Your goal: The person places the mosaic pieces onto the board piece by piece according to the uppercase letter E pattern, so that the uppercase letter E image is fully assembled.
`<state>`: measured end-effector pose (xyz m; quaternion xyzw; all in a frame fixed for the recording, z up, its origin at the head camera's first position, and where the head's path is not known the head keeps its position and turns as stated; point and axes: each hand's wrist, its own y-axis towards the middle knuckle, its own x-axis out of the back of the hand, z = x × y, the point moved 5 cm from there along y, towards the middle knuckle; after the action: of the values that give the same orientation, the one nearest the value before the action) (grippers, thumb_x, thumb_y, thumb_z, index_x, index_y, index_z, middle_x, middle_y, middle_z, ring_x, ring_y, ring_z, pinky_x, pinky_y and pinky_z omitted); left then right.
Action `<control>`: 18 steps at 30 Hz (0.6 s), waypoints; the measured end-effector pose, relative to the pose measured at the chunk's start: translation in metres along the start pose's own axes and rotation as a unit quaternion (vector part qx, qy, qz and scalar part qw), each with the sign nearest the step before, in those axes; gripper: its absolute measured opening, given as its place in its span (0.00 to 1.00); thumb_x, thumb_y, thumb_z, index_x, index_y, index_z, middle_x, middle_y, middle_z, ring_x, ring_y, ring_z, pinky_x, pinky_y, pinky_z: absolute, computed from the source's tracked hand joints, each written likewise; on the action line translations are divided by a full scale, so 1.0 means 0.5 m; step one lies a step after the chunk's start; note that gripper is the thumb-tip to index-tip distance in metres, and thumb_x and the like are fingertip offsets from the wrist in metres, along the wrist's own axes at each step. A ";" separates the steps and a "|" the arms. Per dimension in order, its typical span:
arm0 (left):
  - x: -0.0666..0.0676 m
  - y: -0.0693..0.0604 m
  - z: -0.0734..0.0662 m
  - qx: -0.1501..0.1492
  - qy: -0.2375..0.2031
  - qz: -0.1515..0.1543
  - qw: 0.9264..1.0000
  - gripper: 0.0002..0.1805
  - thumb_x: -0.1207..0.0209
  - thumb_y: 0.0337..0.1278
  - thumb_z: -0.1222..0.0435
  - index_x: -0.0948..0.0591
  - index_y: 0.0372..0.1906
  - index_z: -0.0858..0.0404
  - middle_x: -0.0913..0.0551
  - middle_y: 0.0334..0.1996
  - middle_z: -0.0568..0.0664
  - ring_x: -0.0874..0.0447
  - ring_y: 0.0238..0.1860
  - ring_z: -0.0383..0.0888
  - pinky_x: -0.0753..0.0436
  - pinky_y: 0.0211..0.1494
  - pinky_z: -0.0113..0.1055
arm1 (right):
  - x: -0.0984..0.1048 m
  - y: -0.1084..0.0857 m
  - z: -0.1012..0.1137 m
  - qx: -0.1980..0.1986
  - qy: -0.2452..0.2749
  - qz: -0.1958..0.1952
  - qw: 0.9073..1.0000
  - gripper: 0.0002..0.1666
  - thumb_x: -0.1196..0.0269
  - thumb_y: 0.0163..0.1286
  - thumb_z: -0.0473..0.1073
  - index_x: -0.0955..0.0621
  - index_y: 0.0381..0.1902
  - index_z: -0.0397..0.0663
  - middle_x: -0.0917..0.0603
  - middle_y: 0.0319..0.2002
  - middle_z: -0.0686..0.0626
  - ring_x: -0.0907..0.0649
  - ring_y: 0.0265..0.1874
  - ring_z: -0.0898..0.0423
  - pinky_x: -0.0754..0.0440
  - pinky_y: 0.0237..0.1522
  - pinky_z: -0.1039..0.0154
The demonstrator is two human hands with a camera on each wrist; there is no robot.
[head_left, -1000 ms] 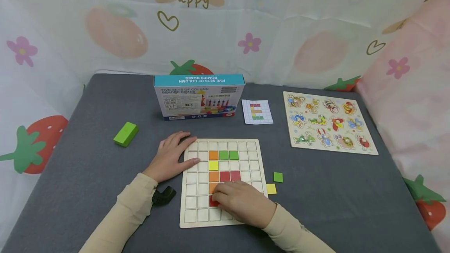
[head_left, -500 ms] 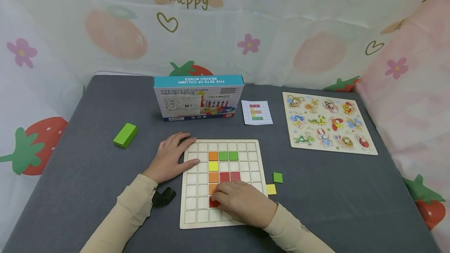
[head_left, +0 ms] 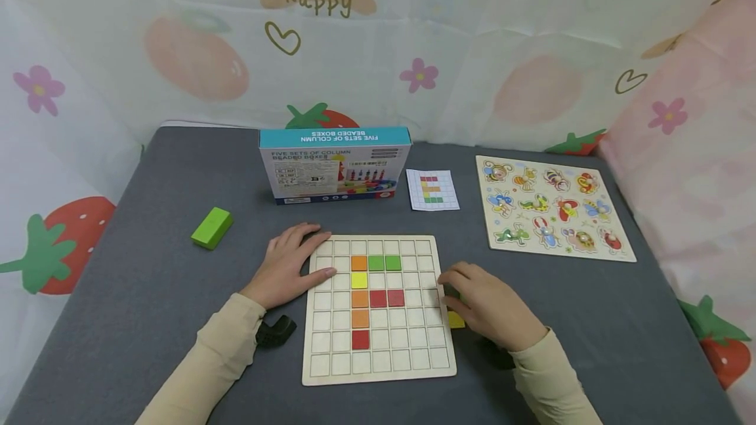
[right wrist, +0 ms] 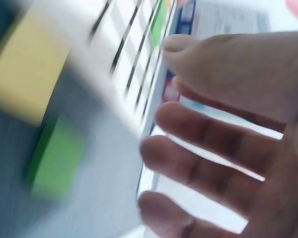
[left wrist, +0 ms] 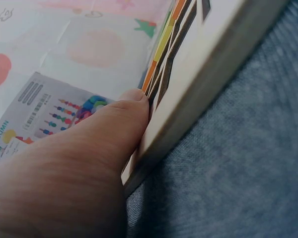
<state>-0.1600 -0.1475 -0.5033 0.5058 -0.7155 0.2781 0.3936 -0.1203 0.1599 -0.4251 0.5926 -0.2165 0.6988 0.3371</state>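
A pale wooden grid board (head_left: 407, 340) lies in the middle of the table, with orange, yellow, green and red square tiles in some cells. The lowest one is a red tile (head_left: 360, 340). My left hand (head_left: 286, 271) rests on the board's upper left edge, thumb laid over the rim. My right hand (head_left: 493, 303) hovers by the board's right edge with relaxed, spread fingers, holding nothing. Below it a loose yellow tile (head_left: 456, 320) touches that edge. A loose green tile (right wrist: 59, 163), blurred in the right wrist view, is hidden by the hand in the head view.
Behind the board stand a cardboard box (head_left: 333, 169) and a small pattern card (head_left: 432, 190). An insect puzzle board (head_left: 555, 208) lies at the right. A green block (head_left: 212, 228) sits to the left. Printed cloth (head_left: 378, 38) hangs behind the table.
My right hand has lifted off the lower left part of the grid and moved right, to the loose tiles. The red tile there is now uncovered. My left hand stays put.
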 end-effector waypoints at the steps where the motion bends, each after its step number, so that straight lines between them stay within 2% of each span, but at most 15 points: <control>1: 0.000 0.000 0.000 0.000 0.000 0.001 1.000 0.40 0.44 0.57 0.37 0.34 0.71 0.51 0.39 0.70 0.53 0.50 0.73 0.55 0.48 0.68 0.58 | 0.000 -0.008 -0.015 -0.015 -0.002 0.002 1.000 0.18 0.28 0.58 0.42 0.19 0.46 0.49 0.21 0.43 0.53 0.20 0.40 0.60 0.19 0.40 0.63; 6: -0.001 0.000 0.001 0.001 -0.001 0.002 1.000 0.40 0.45 0.57 0.36 0.34 0.71 0.51 0.40 0.71 0.53 0.50 0.73 0.55 0.49 0.67 0.58 | -0.013 -0.038 -0.064 -0.071 0.007 0.032 0.997 0.20 0.29 0.57 0.41 0.19 0.48 0.47 0.21 0.44 0.51 0.19 0.42 0.57 0.19 0.43 0.59; 12: 0.002 -0.001 0.000 -0.003 -0.003 0.000 1.000 0.40 0.45 0.57 0.37 0.34 0.71 0.51 0.40 0.71 0.53 0.50 0.73 0.55 0.49 0.67 0.58 | -0.027 -0.041 -0.081 -0.095 0.039 0.056 0.993 0.17 0.31 0.61 0.40 0.20 0.48 0.48 0.21 0.44 0.52 0.19 0.42 0.58 0.19 0.44 0.59; 18: 0.002 -0.002 -0.001 -0.002 -0.003 0.001 1.000 0.40 0.44 0.57 0.37 0.34 0.71 0.51 0.40 0.71 0.53 0.50 0.73 0.55 0.48 0.67 0.58 | -0.027 -0.039 -0.090 -0.111 0.048 0.069 0.990 0.19 0.31 0.60 0.41 0.20 0.49 0.48 0.21 0.46 0.52 0.19 0.44 0.57 0.19 0.46 0.58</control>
<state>-0.1593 -0.1480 -0.5021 0.5053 -0.7174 0.2757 0.3925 -0.1358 0.2020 -0.4491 0.5007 -0.3164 0.7199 0.3619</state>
